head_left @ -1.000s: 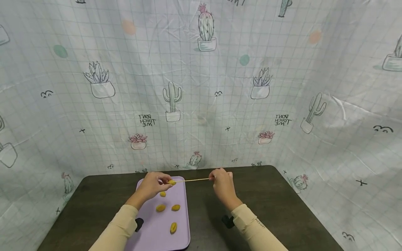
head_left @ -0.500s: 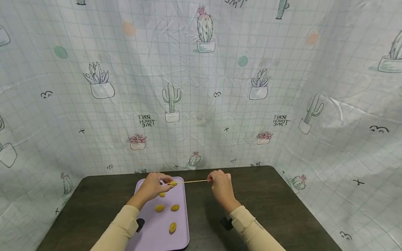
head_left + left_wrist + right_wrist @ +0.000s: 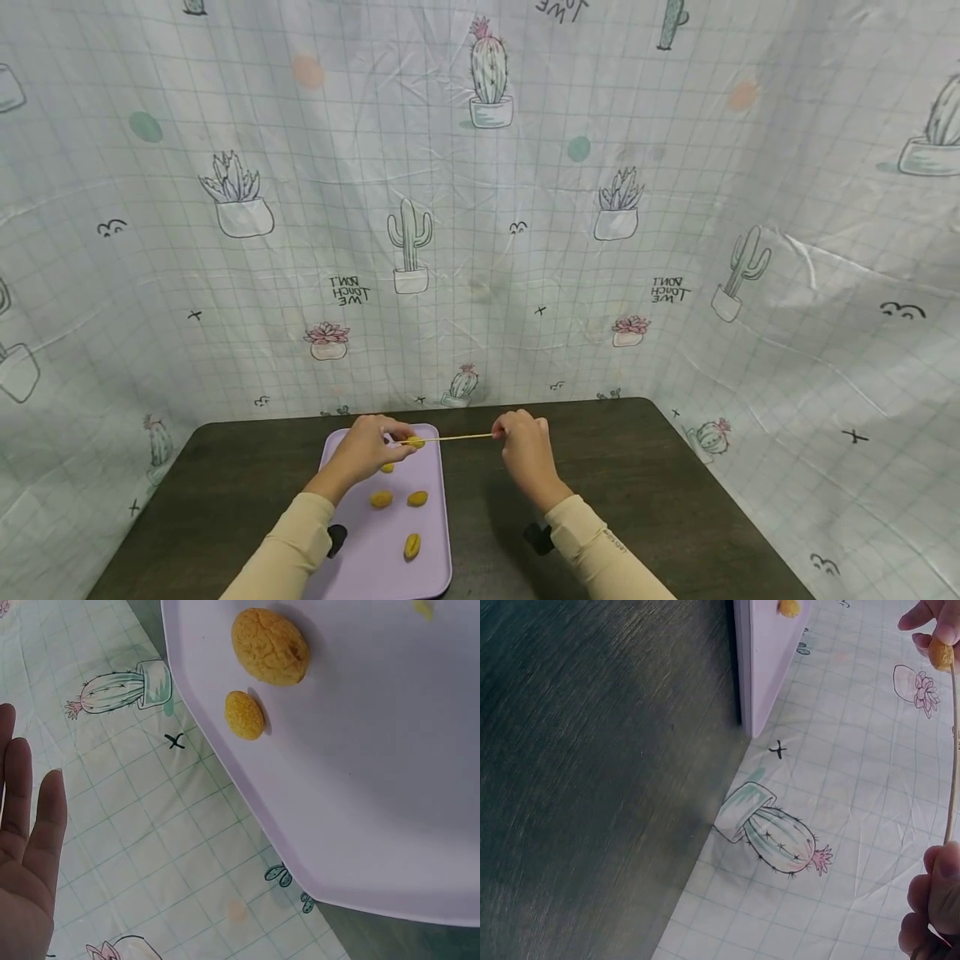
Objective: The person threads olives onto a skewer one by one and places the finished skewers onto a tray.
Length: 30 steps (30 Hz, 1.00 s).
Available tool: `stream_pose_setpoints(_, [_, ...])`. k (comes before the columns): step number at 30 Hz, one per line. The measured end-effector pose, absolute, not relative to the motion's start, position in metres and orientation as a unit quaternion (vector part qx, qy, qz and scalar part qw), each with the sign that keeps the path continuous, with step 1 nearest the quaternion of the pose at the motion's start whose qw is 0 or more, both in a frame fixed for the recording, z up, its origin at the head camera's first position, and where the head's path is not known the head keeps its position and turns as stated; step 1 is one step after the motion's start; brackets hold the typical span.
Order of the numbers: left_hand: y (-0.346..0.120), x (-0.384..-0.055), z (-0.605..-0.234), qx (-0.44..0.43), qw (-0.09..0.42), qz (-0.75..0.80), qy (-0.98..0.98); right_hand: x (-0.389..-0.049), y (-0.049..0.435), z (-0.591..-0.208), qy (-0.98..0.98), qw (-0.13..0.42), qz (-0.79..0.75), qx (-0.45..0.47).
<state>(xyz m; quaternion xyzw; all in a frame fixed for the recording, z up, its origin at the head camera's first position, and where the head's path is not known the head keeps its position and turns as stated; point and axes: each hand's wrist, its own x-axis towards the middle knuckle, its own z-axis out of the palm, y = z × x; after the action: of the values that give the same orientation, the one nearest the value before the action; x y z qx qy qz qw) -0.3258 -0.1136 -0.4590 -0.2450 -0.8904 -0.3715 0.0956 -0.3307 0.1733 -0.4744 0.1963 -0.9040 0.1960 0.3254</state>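
Observation:
Above the far end of a lilac tray (image 3: 375, 554), my left hand (image 3: 363, 450) pinches a yellow, wrinkled piece like dried fruit (image 3: 416, 442) between thumb and fingers. A thin wooden skewer (image 3: 461, 437) runs almost level from that piece to my right hand (image 3: 527, 454), whose fingertips grip its other end. In the right wrist view the skewer (image 3: 954, 757) meets the held fruit piece (image 3: 940, 654); whether it goes right through cannot be seen. The left wrist view catches only some fingers of the left hand (image 3: 28, 847), not the held piece.
Several more yellow pieces lie apart on the tray, including one near its front (image 3: 412, 547) and a large one (image 3: 270, 646) beside a small one (image 3: 244, 715). The tray stands on a dark wooden table (image 3: 622, 483). A cactus-print curtain (image 3: 480, 250) hangs behind.
Both hands stay almost where they were, the skewer still stretched between them. The head view has shifted very slightly, and the hands appear a little lower in it.

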Motion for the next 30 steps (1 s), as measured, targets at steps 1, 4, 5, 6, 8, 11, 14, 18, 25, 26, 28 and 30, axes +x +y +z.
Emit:
stream_pose_setpoints(1, [-0.114, -0.326, -0.460, -0.244, 0.094, -0.376, -0.889, -0.331, 0.173, -0.475, -0.903, 0.327, 0.196, 0.197])
stream_pose_setpoints(4, [-0.115, -0.326, -0.462, -0.232, 0.085, -0.405, -0.880, -0.331, 0.173, -0.476, -0.900, 0.333, 0.198, 0.201])
stream_pose_setpoints(5, [-0.115, -0.326, -0.462, -0.226, 0.082, -0.422, -0.874, -0.331, 0.172, -0.476, -0.898, 0.337, 0.196, 0.202])
stream_pose_setpoints(6, [-0.116, -0.326, -0.463, -0.218, 0.077, -0.440, -0.868, -0.331, 0.172, -0.476, -0.898, 0.339, 0.196, 0.201])
stream_pose_setpoints(8, [-0.117, -0.326, -0.466, -0.199, 0.068, -0.480, -0.851, -0.331, 0.172, -0.476, -0.896, 0.339, 0.204, 0.202])
stream_pose_setpoints(11, [-0.119, -0.326, -0.470, -0.169, 0.049, -0.543, -0.821, -0.331, 0.171, -0.476, -0.892, 0.336, 0.223, 0.205])
stream_pose_setpoints(14, [-0.120, -0.326, -0.475, -0.138, 0.031, -0.588, -0.796, -0.330, 0.170, -0.476, -0.887, 0.332, 0.241, 0.211])
stream_pose_setpoints(18, [-0.118, -0.326, -0.480, -0.110, 0.021, -0.624, -0.774, -0.331, 0.169, -0.476, -0.881, 0.335, 0.254, 0.216])
stream_pose_setpoints(25, [-0.116, -0.326, -0.484, -0.110, 0.019, -0.651, -0.751, -0.334, 0.168, -0.475, -0.877, 0.337, 0.257, 0.229])
stream_pose_setpoints(26, [-0.115, -0.326, -0.484, -0.112, 0.021, -0.650, -0.751, -0.334, 0.167, -0.474, -0.876, 0.340, 0.254, 0.230])
stream_pose_setpoints(28, [-0.115, -0.326, -0.483, -0.118, 0.024, -0.648, -0.752, -0.336, 0.167, -0.474, -0.874, 0.344, 0.252, 0.233])
stream_pose_setpoints(30, [-0.116, -0.327, -0.483, -0.122, 0.024, -0.648, -0.751, -0.337, 0.165, -0.474, -0.875, 0.345, 0.248, 0.233])
